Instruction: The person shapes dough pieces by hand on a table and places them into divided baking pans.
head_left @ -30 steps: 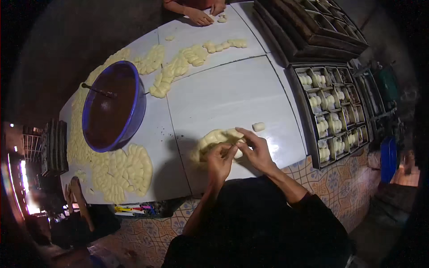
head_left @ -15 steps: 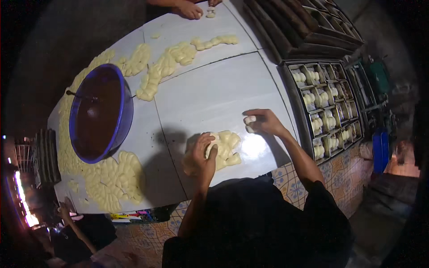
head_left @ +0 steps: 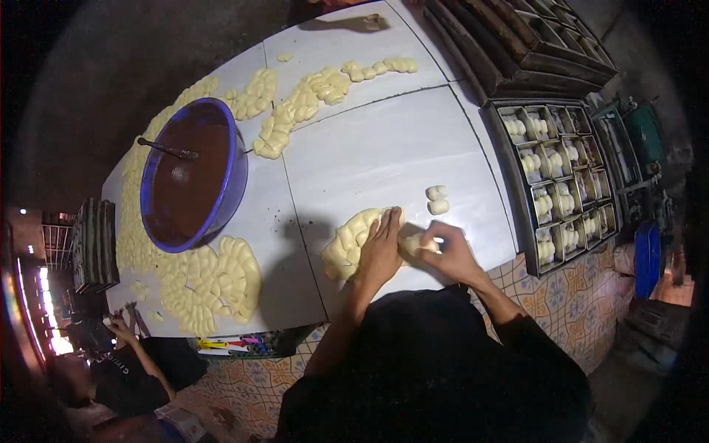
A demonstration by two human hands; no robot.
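Note:
My left hand rests palm down, fingers stretched out, on the right side of a pile of pale dough pieces on the white table. Just right of it, my right hand is curled, thumb and fingers closed around a dough piece low on the tabletop. Its fingers partly cover that piece. Beyond my right hand, two small dough balls lie touching, one behind the other.
A blue basin of brown liquid stands at left, among more dough. Metal moulds, some compartments holding dough balls, sit at right beside stacked moulds. One person is at lower left; another's hand blurs at the far edge.
The dough balls that were in my right hand now lie on the table. That hand has come nearer and left, to the pile. My left hand has flattened. The view has shifted.

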